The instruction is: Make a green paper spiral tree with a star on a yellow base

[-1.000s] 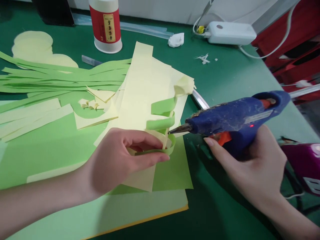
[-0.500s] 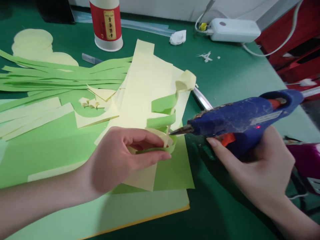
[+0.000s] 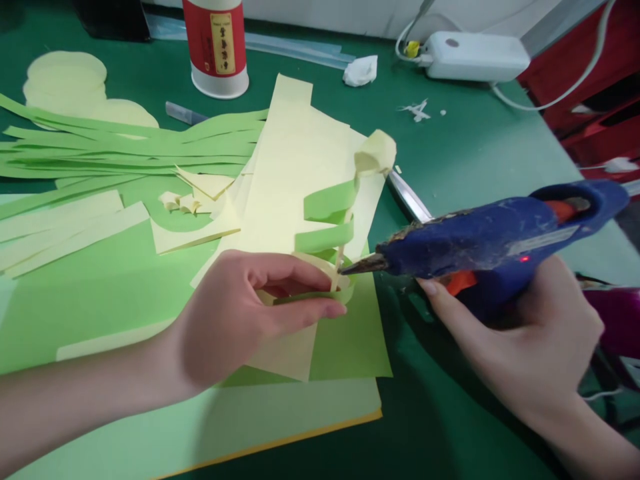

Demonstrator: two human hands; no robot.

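Observation:
Between thumb and fingers, my left hand [image 3: 265,303] pinches a paper flower [image 3: 327,235], a thin pale stem with green paper strips looped along it and a cream curled piece at its top. My right hand [image 3: 535,340] is wrapped round the handle of a blue hot glue gun [image 3: 465,233] with an orange trigger and a lit red light. The gun's dark nozzle points left and meets the stem just above my left fingertips; whether glue is coming out I cannot make out.
Cream paper sheets [image 3: 285,160] and green sheets [image 3: 100,300] lie under my hands. Green strips [image 3: 200,143] and cream circles [image 3: 70,83] are at left. A red-and-white paper cup [image 3: 217,50], a white adapter [image 3: 477,57] and a silver tool [image 3: 407,193] lie beyond.
The glue gun's nozzle has dipped slightly on the stem. My left hand keeps its pinch on the flower. The whole view has shifted a little.

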